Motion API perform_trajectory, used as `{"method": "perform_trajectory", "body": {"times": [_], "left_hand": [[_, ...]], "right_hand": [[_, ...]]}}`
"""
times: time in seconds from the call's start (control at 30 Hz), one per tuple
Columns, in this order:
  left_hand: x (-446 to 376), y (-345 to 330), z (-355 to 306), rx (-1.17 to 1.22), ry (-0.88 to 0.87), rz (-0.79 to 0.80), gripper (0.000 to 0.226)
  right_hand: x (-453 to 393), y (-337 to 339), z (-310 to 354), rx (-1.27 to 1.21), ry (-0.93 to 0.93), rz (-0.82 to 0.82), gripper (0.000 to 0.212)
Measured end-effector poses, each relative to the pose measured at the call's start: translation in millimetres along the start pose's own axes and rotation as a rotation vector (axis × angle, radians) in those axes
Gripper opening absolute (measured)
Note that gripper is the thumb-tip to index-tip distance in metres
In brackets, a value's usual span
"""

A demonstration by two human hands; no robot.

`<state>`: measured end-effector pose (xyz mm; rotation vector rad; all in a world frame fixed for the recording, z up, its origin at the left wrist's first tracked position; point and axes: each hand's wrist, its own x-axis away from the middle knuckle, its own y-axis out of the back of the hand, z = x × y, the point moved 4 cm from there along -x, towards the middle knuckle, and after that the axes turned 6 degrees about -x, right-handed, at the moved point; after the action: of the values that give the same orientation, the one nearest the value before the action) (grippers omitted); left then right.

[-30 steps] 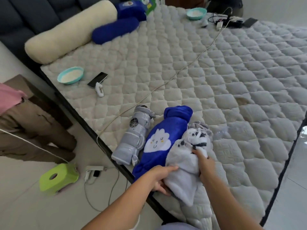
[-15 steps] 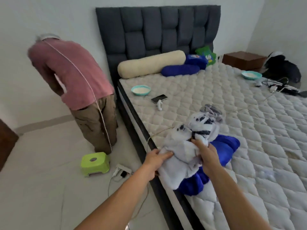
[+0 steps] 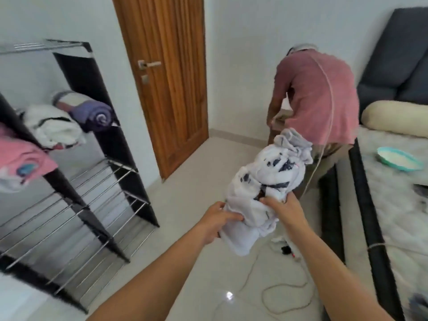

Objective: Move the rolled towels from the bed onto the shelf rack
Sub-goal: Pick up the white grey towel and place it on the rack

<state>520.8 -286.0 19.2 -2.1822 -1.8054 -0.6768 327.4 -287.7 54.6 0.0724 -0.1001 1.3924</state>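
Both hands gripped the loosely rolled white towel with dark blotches (image 3: 266,191) in mid-air, left hand (image 3: 214,224) low, right hand (image 3: 283,210) higher, between quilted bed (image 3: 398,205) and black wire-shelved rack (image 3: 97,181). Keeping it squeezed would stop unrolling.

My right hand (image 3: 283,213) hides the rolled towel (image 3: 261,181) beneath its grip; left of my left hand (image 3: 214,222), the blurred shelf rack (image 3: 97,200) runs off-frame.
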Motion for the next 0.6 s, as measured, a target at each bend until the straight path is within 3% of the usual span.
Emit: {"method": "perform_trajectory", "body": {"times": [0.2, 0.3, 0.4, 0.47, 0.6], "left_hand": [[-34.6, 120.7, 37.9, 0.182, 0.112, -0.212, 0.079], [-61.0, 173.7, 48.5, 0.267, 0.174, -0.326, 0.077], [-83.6, 212.6, 51.4, 0.33, 0.244, -0.427, 0.062], [-97.4, 233.0, 55.9, 0.377, 0.285, -0.464, 0.051], [-116.7, 269.4, 64.5, 0.467, 0.369, -0.545, 0.058]], "right_hand": [[-75.2, -149.7, -9.9, 0.142, 0.017, 0.306, 0.057], [-114.4, -225.6, -21.2, 0.186, 0.022, 0.459, 0.04], [-153.2, -292.4, -36.7, 0.254, 0.011, 0.602, 0.057], [-178.2, -331.9, -48.1, 0.321, -0.016, 0.702, 0.056], [-214.5, -403.3, -62.4, 0.459, -0.045, 0.836, 0.074]]}}
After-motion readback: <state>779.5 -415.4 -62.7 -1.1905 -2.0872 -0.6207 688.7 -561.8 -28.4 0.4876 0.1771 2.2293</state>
